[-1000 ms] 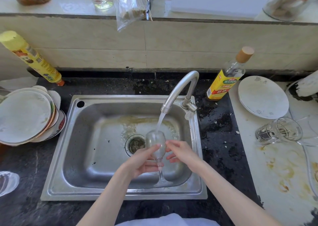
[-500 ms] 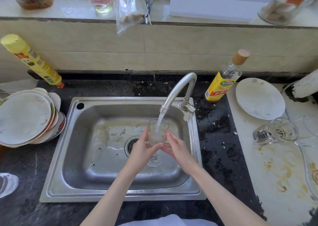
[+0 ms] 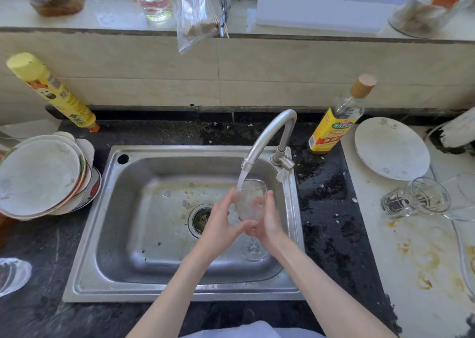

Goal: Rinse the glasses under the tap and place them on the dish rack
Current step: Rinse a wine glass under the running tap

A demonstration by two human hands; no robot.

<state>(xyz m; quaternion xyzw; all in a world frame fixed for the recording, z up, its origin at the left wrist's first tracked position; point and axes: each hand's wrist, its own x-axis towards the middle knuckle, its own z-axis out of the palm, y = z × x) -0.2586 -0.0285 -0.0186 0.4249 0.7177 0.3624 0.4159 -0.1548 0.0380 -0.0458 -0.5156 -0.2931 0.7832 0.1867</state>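
Now the clear wine glass (image 3: 250, 204) stands upright mid-frame over the sink (image 3: 144, 235), water pouring in from the tap (image 3: 270, 137). Left hand (image 3: 221, 224) and right hand (image 3: 268, 222) curl around its bowl.

Left hand (image 3: 219, 222) and right hand (image 3: 270, 222) seemingly cupped together, fingers curled, forearms converging.

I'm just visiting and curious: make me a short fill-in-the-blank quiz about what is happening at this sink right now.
1. Water from the tap runs into a stemmed ____ held over the sink.
2. The left hand and right hand hold its bowl from ____ sides.
3. On the counter right of the sink, another glass lies on its ____.
4. The bottle behind the tap has a ____ label.

Missing words: glass; opposite; side; yellow
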